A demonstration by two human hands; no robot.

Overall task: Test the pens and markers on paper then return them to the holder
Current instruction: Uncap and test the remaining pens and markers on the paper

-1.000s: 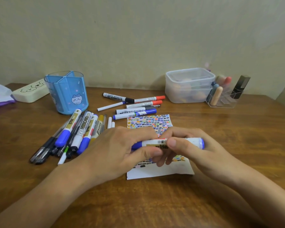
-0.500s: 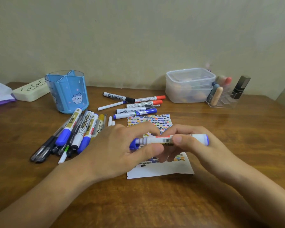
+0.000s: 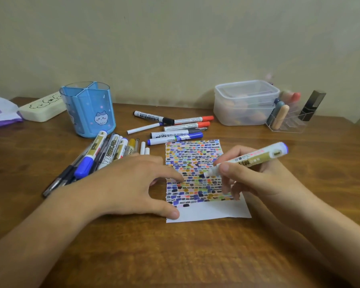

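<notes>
My right hand [image 3: 258, 179] grips an uncapped white marker with a blue end [image 3: 252, 160], its dark tip touching the paper [image 3: 208, 213]. Small strokes in many colours cover most of the sheet; its lower strip is blank. My left hand [image 3: 129, 188] rests on the paper's left edge with fingers spread, index finger on the sheet and thumb at the bottom left corner. I cannot see the marker's cap. The blue pen holder [image 3: 87, 113] stands at the back left with nothing sticking out of it.
A pile of pens and markers [image 3: 104, 156] lies left of the paper, and several more markers [image 3: 175, 129] lie behind it. A lidded plastic box [image 3: 245, 102] and clear organiser [image 3: 289, 119] stand back right. A cream case [image 3: 42, 109] lies back left.
Both hands held the capped marker over the paper and pulled the cap off. Now my left hand has dropped onto the paper's edge and my right hand has tilted the tip down onto the sheet.
</notes>
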